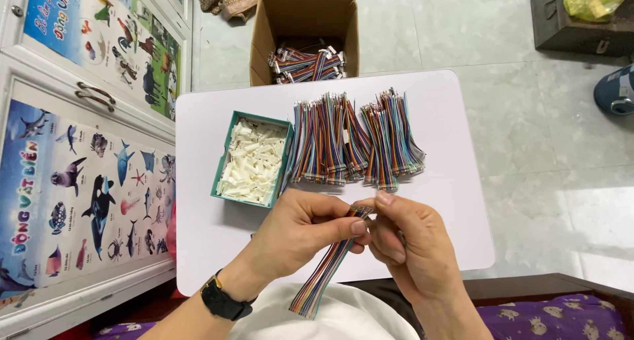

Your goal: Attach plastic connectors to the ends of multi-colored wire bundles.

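Observation:
My left hand (300, 231) and my right hand (409, 244) meet over the near edge of a small white table (456, 115). Both pinch the top end of a flat multicoloured ribbon cable (327, 270), which hangs down and to the left towards my lap. My left thumb and forefinger grip it just below the tip; my right fingertips hold the tip itself. A black watch sits on my left wrist. Beyond the hands lie piles of similar coloured cables (353, 142). A green tray (223, 161) holds several small white plastic connectors (252, 161).
An open cardboard box (264, 29) with more cable bundles stands on the tiled floor behind the table. White cabinets with animal posters (72, 181) run along the left. A dark box (568, 29) and a blue container (614, 92) sit at the right.

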